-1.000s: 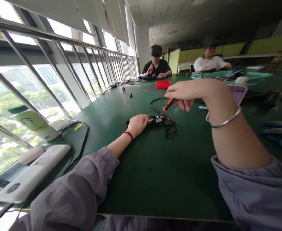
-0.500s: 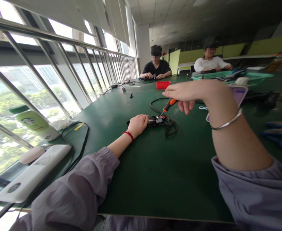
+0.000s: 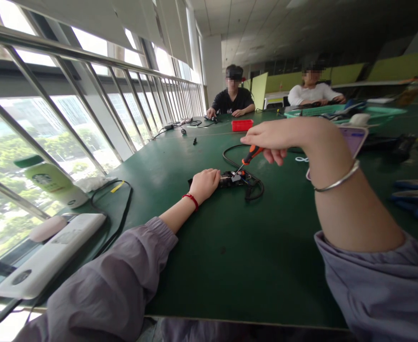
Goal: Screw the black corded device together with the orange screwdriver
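My left hand (image 3: 206,183) is closed round the near end of a black, opened-up electrical device (image 3: 233,179) lying on the green table (image 3: 251,266). Small inner parts show at the device's right end, and a black cable (image 3: 261,189) curls beside it. Its exact kind cannot be made out. Above and to the right, my right hand (image 3: 270,138) grips the handle of an orange and black screwdriver (image 3: 250,154), fingers bent down over it. The screwdriver slants down to the left, its tip at the device's open part. The back of the hand hides the handle's top.
A red box (image 3: 242,125) stands beyond my hands, with a teal basket (image 3: 383,113) at the right. A phone (image 3: 353,141) sits behind my right wrist; gloves (image 3: 417,197) lie far right. A bottle (image 3: 53,183) and white power bank (image 3: 52,256) are left. Two people sit opposite.
My hands stay nearly in place, the screwdriver tip still at the device. Across the table, the person in black has lowered a raised hand and moved it to the left.
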The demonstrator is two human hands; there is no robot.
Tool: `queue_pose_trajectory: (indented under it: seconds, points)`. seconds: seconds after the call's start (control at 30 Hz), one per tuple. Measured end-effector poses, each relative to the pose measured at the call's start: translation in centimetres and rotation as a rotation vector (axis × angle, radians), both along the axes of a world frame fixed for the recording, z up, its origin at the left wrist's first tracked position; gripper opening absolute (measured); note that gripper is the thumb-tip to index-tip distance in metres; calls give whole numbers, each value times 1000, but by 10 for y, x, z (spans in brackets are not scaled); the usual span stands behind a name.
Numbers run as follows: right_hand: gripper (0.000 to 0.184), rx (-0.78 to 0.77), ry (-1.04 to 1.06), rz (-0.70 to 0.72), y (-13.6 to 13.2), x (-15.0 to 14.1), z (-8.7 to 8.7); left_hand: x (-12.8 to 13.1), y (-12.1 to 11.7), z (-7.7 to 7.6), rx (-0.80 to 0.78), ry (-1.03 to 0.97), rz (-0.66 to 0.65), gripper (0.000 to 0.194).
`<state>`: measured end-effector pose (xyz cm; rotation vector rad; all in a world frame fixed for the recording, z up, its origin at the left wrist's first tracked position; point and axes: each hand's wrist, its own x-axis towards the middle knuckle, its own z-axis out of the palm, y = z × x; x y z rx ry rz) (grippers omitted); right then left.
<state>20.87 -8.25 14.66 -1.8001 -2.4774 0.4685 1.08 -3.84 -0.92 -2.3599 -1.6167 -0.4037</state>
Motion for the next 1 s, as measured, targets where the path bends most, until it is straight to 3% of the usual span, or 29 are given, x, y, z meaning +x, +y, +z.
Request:
queue_pose_trajectory:
  seconds: [0.07,0.27,0.47,0.57,0.67,0.8,0.9,1.0]
  points:
    - [54,33,-5,23,0,0,1,0,0,0,3,-5,4,41]
    - [64,119,-10,99,4,1,0,0,1,-2,9,-10,3,41]
    - [57,25,3,-86,3,0,0,0,0,0,-9,-17,8,41]
    - [54,52,-5,-2,4,2,0,0,0,0,-14,-20,14,40]
    - [63,138,4,103,6,2,-1,0,0,0,-16,-19,13,40]
    - [68,113,14,74,6,-1,-2,0,1,-1,-8,-17,7,40]
    - [63,55,2,1,3,-2,-1,0,1,-1,-5,-18,5,41]
    - [51,64,-13,24,2,-1,1,0,1,-1,-13,-20,15,41]
